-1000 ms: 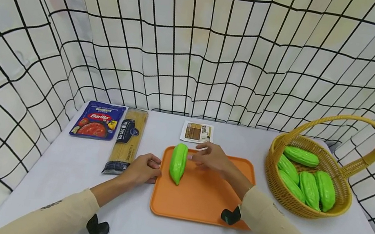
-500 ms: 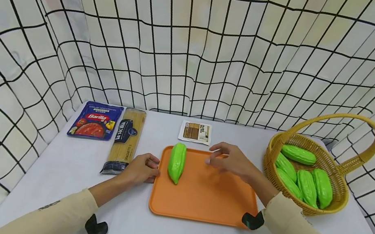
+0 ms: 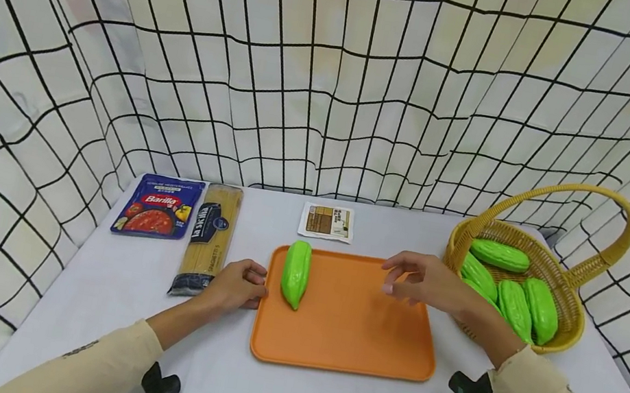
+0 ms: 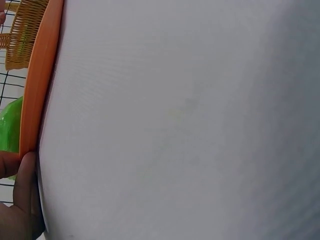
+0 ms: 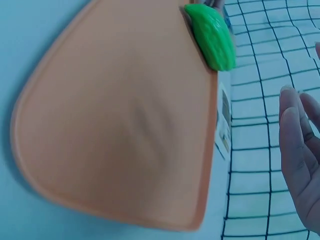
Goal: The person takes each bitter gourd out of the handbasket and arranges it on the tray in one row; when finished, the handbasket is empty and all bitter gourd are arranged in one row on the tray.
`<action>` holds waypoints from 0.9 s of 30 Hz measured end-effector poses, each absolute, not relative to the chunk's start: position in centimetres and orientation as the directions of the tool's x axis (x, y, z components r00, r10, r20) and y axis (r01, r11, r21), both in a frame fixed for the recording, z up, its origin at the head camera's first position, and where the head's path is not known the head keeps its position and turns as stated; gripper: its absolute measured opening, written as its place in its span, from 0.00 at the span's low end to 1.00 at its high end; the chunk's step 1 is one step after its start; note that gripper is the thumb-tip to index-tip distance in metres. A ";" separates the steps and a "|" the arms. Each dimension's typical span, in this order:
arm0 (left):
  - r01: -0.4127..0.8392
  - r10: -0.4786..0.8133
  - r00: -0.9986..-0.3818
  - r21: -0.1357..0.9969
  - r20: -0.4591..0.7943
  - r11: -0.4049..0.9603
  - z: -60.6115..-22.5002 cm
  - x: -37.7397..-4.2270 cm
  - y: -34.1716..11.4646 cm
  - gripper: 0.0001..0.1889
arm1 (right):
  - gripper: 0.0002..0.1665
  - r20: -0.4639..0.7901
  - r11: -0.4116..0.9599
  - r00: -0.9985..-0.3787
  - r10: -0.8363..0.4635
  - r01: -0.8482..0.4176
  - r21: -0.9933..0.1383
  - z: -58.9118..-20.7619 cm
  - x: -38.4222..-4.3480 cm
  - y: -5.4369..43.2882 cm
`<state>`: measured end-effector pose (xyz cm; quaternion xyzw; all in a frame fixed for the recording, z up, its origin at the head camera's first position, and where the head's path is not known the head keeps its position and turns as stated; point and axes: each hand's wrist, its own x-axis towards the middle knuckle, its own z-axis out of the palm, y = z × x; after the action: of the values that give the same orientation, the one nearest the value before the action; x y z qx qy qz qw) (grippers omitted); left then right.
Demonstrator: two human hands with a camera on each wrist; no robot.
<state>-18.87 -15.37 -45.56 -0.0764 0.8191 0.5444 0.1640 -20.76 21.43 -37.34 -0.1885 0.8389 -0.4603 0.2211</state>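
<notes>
An orange tray (image 3: 341, 340) lies on the white tabletop, with a shiny, ridged green bitter melon (image 3: 296, 273) set lengthwise along its left side. My left hand (image 3: 239, 287) pinches the tray's left rim; in the left wrist view its fingers (image 4: 26, 182) meet right at the orange edge. Over the tray's right back corner hovers my right hand (image 3: 422, 280), fingers loosely bent and nothing in them. Its shadow falls on the tray in the right wrist view. Just beyond this hand stands a wicker basket (image 3: 569, 336) holding several more bitter melons (image 3: 540, 311).
Left of the tray lie a spaghetti pack (image 3: 211, 235) and a blue Barilla sauce pouch (image 3: 158, 206). A small brown-and-white packet (image 3: 326, 222) is behind the tray. White cloth walls with black netting (image 3: 365, 121) surround the table. The basket's tall handle (image 3: 620, 206) arches up at the right.
My right hand has moved away from the bitter melon, rightward across the tray toward the basket. The bitter melon stays put on the tray, and my left hand keeps its place at the rim.
</notes>
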 end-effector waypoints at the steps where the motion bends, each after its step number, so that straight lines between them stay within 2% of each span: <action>1: -0.302 0.055 -0.935 0.869 -0.350 0.392 -45.6 -18.9 -15.4 0.20 | 0.26 -0.192 0.508 -0.831 -0.522 -0.122 -0.853 -37.1 -20.6 21.9; 7: -0.298 0.065 -0.936 0.874 -0.347 0.384 -45.6 -18.9 -15.3 0.20 | 0.25 -0.175 0.502 -0.817 -0.550 -0.155 -0.851 -35.8 -19.9 25.1; 14: -0.292 0.067 -0.937 0.873 -0.344 0.390 -45.7 -18.9 -15.4 0.20 | 0.24 -0.129 0.516 -0.790 -0.600 -0.259 -0.816 -35.5 -19.2 28.9; 19: -0.287 0.073 -0.937 0.870 -0.343 0.401 -45.6 -19.0 -15.3 0.20 | 0.23 -0.120 0.494 -0.774 -0.621 -0.269 -0.827 -35.2 -19.2 31.9; 27: -0.295 0.067 -0.934 0.862 -0.352 0.413 -45.4 -18.9 -15.4 0.20 | 0.26 -0.140 0.534 -0.839 -0.526 -0.198 -0.822 -33.7 -20.9 35.4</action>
<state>-18.92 -15.36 -45.44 -0.0691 0.8236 0.5372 0.1685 -20.91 35.38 -33.75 -0.2117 0.8550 -0.4339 0.1891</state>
